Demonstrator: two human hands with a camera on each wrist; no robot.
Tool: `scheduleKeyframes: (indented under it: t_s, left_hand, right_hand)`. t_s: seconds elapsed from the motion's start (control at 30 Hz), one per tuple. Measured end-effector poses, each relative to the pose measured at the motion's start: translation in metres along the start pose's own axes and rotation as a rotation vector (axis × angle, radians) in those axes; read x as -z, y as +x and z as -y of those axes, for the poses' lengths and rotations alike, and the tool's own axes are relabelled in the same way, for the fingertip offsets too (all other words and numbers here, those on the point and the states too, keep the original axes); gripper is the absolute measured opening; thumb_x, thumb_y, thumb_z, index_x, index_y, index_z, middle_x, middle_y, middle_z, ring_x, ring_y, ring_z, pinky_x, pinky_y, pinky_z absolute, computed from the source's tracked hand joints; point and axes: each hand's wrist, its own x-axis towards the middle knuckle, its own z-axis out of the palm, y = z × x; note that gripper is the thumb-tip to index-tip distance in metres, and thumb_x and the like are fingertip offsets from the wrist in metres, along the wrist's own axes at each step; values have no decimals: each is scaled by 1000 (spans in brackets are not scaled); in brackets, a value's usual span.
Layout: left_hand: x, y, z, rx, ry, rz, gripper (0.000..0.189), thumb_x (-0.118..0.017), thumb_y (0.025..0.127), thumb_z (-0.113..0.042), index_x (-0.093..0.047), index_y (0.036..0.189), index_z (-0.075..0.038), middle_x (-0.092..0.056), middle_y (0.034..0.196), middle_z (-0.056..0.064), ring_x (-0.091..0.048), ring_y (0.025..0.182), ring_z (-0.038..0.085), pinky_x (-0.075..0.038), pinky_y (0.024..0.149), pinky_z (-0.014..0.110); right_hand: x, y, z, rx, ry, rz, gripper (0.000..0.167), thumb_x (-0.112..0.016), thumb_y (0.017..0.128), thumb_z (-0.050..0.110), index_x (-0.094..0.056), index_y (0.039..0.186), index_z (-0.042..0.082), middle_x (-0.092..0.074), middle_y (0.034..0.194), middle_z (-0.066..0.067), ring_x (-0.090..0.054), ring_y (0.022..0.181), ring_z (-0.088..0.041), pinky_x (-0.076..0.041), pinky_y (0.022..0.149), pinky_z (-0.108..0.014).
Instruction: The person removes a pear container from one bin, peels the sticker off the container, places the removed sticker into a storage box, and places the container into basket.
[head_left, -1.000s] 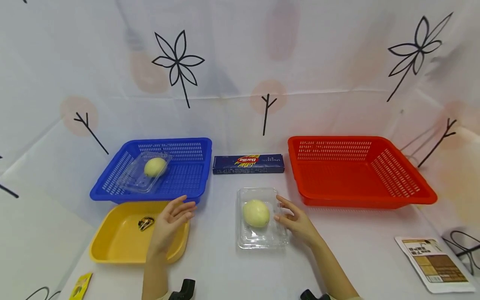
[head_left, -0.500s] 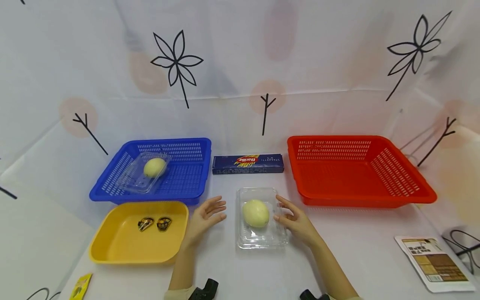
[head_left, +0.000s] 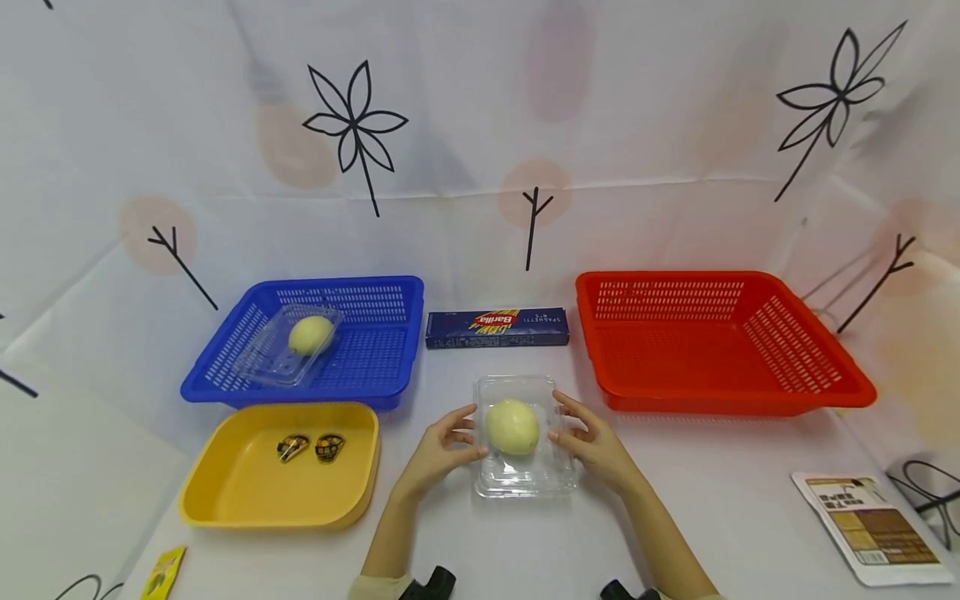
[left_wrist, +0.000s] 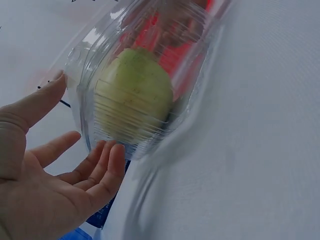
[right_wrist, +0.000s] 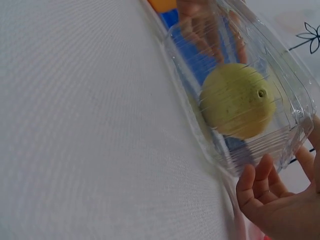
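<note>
A closed clear plastic clamshell box (head_left: 506, 479) with a pale yellow-green round fruit (head_left: 513, 427) inside sits on the white table. My right hand (head_left: 596, 450) holds the box's right side, thumb at the lid edge and fingers bent against the wall. At the left side is my left hand (head_left: 442, 448), its thumb tip by the rim and its loosely bent fingers right beside the wall. In the left wrist view, the fingers (left_wrist: 116, 162) lie near the ribbed side of the box. The right wrist view shows the right fingertips (right_wrist: 265, 162) at the opposite wall.
A blue basket (head_left: 408, 350) contains another clamshell box (head_left: 262, 354) with a similar fruit. Before it, a yellow tray (head_left: 247, 500) bears two small dark-and-gold wrapped pieces. A spaghetti box (head_left: 497, 328) lies behind, a red basket (head_left: 675, 400) back right, a brown-and-white pouch (head_left: 873, 529) front right.
My left hand has moved right, from over the yellow tray to the clamshell box's left side, uncovering a second wrapped piece in the tray. The right hand and the box have stayed put.
</note>
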Motion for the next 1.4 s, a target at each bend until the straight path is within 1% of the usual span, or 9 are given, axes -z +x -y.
scheduleKeyframes:
  t_s: [0.1,0.17,0.37,0.43,0.63,0.83,1.03,1.17,1.4]
  left_hand:
    - [-3,1,0,5,9,5,68,-74,78,-6,-42,138,2,-55,107,22,-56,84,16,-48,72,22]
    - [-4,1,0,11,-4,11,69,-73,78,-5,-40,139,2,-55,102,20,-57,79,13,-49,69,21]
    - [-4,-2,2,58,-88,39,71,-70,81,-3,-36,144,-3,-53,90,9,-57,67,11,-53,60,26]
    - [-5,-2,3,56,-96,37,71,-69,81,-3,-35,144,-3,-53,88,8,-57,65,11,-53,59,26]
    - [-6,-3,5,37,-104,23,69,-68,82,-4,-36,143,-2,-54,89,7,-57,66,11,-54,59,27]
    - [-7,-6,7,39,-101,2,66,-68,83,-4,-39,142,-1,-55,92,8,-59,66,9,-54,59,28]
    - [-9,-7,9,32,-128,-10,60,-68,83,-4,-43,137,5,-55,93,8,-61,67,8,-54,59,26]
    - [-9,-10,10,7,-139,-27,53,-68,82,-3,-49,130,9,-55,93,9,-61,66,8,-54,59,26]
    - [-10,-21,2,12,-149,0,60,-67,79,3,-43,134,11,-49,108,24,-59,68,8,-53,59,24]
  right_hand:
    - [-1,0,0,-9,-1,-6,65,-67,86,15,-38,144,13,-41,135,-24,-58,91,-28,-50,78,-24]
    - [-1,-1,0,-16,2,-11,65,-67,86,15,-38,144,13,-41,134,-24,-57,90,-28,-50,78,-24]
    - [-3,-1,1,-20,6,-37,64,-67,86,14,-38,144,11,-44,127,-24,-57,88,-25,-50,77,-22]
    - [-4,-1,0,-10,11,-53,63,-67,86,13,-39,143,9,-46,121,-24,-57,85,-23,-50,74,-21]
    - [-6,-2,-3,38,39,-85,59,-66,86,8,-42,140,4,-50,101,-19,-58,76,-20,-48,66,-20]
    - [-3,-12,-6,40,14,-15,59,-61,90,12,-36,144,7,-48,110,-21,-59,90,-23,-50,68,-23]
    - [5,-23,-7,-1,40,37,59,-62,89,10,-38,142,3,-50,106,-18,-57,82,-13,-49,63,-22]
    - [6,-25,-5,4,39,62,63,-64,87,10,-37,143,3,-51,102,-16,-55,80,-12,-48,63,-20]
    - [3,-27,-2,66,89,66,60,-63,86,3,-36,139,-8,-50,96,-13,-54,72,-9,-47,59,-18]
